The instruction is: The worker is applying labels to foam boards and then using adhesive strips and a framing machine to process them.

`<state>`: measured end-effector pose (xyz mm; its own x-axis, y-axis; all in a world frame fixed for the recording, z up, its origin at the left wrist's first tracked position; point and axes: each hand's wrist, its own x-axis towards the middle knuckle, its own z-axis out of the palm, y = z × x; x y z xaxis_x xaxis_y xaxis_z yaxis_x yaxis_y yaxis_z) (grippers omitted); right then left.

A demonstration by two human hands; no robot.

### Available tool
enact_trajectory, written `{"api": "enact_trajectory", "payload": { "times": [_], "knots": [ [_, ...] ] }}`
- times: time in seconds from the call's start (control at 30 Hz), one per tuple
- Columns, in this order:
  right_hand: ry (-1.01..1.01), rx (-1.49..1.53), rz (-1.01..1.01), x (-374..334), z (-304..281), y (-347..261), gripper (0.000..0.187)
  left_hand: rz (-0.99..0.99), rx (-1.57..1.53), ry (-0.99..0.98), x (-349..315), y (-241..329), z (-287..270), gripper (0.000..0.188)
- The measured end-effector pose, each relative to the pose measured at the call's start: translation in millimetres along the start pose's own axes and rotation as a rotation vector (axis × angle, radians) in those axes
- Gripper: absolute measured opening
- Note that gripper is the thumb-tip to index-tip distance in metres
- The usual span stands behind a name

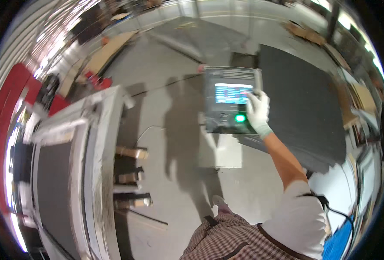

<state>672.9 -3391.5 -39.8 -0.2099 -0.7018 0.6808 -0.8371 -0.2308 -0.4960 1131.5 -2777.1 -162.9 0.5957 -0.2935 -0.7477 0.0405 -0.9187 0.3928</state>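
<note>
My right hand (258,112), in a white glove, reaches up to a dark control panel (215,115) in the upper middle. A lit blue-and-white screen (227,93) fills the panel's upper part. One finger stretches toward the right edge of the screen; blur hides whether it touches the glass. The hand appears to hold nothing. Just below it, on the panel, glows a round green light (240,118). My left hand is out of view.
A white pedestal base (228,158) stands under the panel. At the right lies a large dark sheet surface (302,108). A worn white machine frame (103,173) runs along the left, with several wooden-ended bars (133,152) jutting from it. Behind it stands a red machine (5,99).
</note>
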Motion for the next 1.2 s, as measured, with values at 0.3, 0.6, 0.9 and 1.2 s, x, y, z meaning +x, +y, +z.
{"api": "enact_trajectory", "payload": {
  "times": [0.3,0.6,0.9,1.2],
  "knots": [
    [-1.081,0.750,-0.493,-310,9,-287,0.026,0.134,-0.292,-0.050,-62,-74,-1,0.054],
    [-1.928,0.904,-1.280,-550,-45,-462,0.032,-0.234,-1.135,0.395,-91,-378,44,0.038],
    [-1.086,1.071,-0.938,-600,-15,-673,0.025,-0.883,-1.350,0.632,-173,-695,106,0.022],
    [-0.936,0.840,-1.308,-701,5,-790,0.026,-0.102,-0.361,0.284,29,-584,69,0.022]
  ]
}}
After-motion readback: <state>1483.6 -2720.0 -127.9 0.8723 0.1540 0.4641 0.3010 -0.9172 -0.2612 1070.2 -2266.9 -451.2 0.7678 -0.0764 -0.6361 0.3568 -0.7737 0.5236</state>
